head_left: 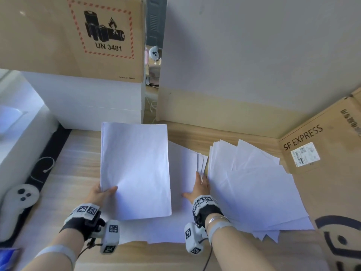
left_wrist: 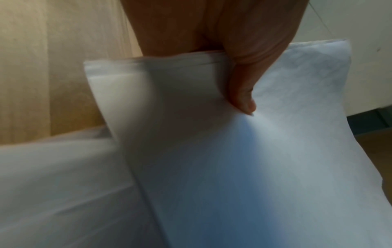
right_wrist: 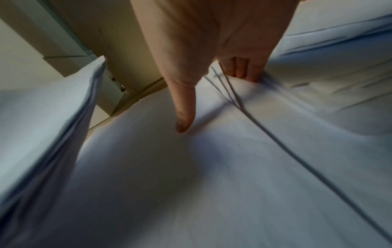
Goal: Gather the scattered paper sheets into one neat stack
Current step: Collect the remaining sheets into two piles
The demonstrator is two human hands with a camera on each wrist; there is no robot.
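My left hand pinches the near left corner of a squared stack of white sheets, lifted off the wooden table. In the left wrist view the thumb presses on top of that stack, with the fingers hidden under it. My right hand lies flat on loose sheets on the table. Its fingertips touch the left edge of a fanned pile of sheets, and the thumb is spread out on the paper.
A cardboard box marked UN 3481 sits on a white foam box at the back left. An SF EXPRESS carton borders the fanned pile on the right. A white controller lies on a black mat at the left.
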